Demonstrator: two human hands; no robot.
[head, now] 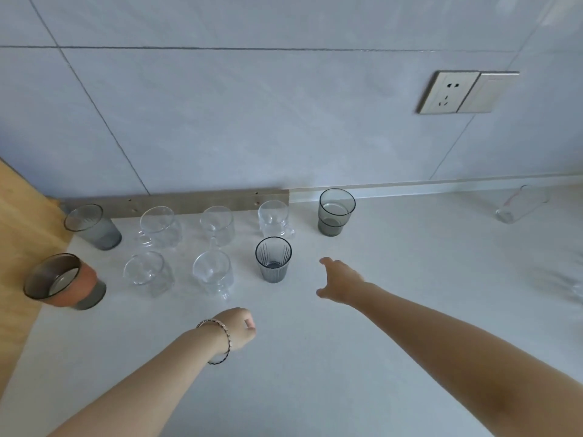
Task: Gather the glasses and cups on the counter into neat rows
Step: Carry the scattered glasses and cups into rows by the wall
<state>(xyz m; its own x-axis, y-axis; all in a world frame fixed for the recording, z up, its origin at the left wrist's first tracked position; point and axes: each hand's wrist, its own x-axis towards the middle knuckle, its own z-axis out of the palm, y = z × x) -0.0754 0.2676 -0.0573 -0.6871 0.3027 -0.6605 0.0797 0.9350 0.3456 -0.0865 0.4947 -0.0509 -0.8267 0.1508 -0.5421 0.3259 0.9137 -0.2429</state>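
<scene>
Two rows of glasses stand against the wall on a white tabletop (pixel 315 357): five in the back row, ending at a grey tumbler (pixel 335 212), and four in front, ending at a ribbed dark glass (pixel 273 259). The slot beside the ribbed glass, in front of the grey tumbler, is bare. The right hand (pixel 339 280) reaches forward over that spot, fingers spread and holding nothing, just right of the ribbed glass and apart from it. The left hand (pixel 240 326), with a bracelet at the wrist, hangs nearer the person, curled into a loose fist and empty. Far to the right, well apart from the rows, a clear glass (pixel 520 203) stands near the wall; the wide lens makes it appear to lean right. Another glass (pixel 575 290) is only partly seen at the frame's right edge. Both strays lie on the right hand's side, so that arm seems the likelier one to fetch them.
</scene>
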